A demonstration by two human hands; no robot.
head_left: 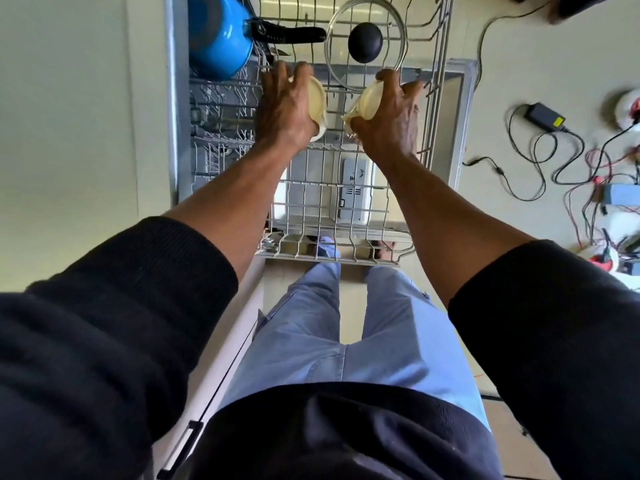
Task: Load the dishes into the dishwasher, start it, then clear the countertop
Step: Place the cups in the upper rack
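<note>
My left hand (282, 105) grips one cream bowl (318, 102), my right hand (388, 119) another (363, 103), both over the pulled-out dishwasher rack (332, 202). Beyond my fingers sit a blue saucepan (218, 36) and a glass lid (365, 43).

The dishwasher rack (329, 188) is showing grey coated wire, smooth and dull. The blue pot (216, 39) is gleaming like glossy enamel, its handle (287, 33) looking matt black plastic. The lid (367, 39) is looking like clear glass with a metal rim. Both sleeves (104, 306) are looking like matt black knit cloth.
</note>
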